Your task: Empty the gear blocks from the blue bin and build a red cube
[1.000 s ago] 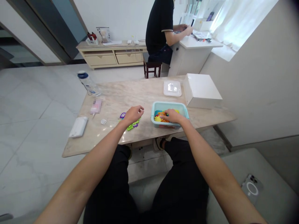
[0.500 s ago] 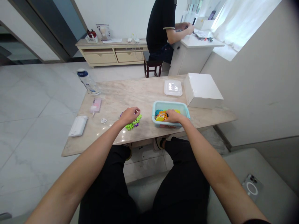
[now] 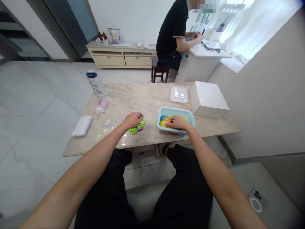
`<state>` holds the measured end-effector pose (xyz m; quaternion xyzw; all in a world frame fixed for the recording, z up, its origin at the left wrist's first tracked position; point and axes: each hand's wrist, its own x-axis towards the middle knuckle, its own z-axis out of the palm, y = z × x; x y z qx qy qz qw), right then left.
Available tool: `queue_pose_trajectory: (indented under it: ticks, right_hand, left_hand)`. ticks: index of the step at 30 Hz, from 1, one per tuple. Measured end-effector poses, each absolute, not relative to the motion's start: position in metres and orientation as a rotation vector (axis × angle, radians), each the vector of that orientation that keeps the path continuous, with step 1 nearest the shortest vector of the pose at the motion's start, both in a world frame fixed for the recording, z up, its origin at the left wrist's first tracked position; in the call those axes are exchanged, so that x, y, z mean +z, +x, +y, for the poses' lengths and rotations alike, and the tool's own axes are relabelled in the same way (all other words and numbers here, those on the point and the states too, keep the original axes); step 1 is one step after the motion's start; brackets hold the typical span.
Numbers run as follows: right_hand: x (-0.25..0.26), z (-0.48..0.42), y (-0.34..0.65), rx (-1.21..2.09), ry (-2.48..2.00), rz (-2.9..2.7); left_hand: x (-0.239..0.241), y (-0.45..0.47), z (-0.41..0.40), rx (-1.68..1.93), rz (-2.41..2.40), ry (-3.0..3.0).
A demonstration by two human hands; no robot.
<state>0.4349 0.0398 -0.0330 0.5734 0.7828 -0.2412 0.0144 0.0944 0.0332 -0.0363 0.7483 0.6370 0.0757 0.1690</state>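
Two grips, can't tell either: your right hand (image 3: 178, 122) among coloured pieces (image 3: 163, 123) in the tub (image 3: 177, 112) by the near edge of the table (image 3: 143, 98) suggests picking-out, your left hand (image 3: 132, 120) curls over green pieces (image 3: 134, 130); next likely needs a one-piece pinch.

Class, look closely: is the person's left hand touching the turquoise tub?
Apart. The head view shows a strip of bare tabletop between the left hand and the turquoise tub.

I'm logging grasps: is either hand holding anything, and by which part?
Cannot tell: left hand partly covers green pieces; right hand reaches into the tub.
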Motion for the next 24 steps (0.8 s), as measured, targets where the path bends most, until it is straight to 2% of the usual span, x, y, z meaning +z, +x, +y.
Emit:
queue_pose_trajectory:
  ticks: [4,24]
  right_hand:
    - [-0.028,0.036,0.426,-0.655,1.804,2.507]
    - [-0.031,0.029,0.416,-0.782,1.856,2.496]
  left_hand:
    - [-0.039,0.095,0.032,0.193,1.802,2.128]
    - [-0.046,0.096,0.026,0.071,1.797,2.177]
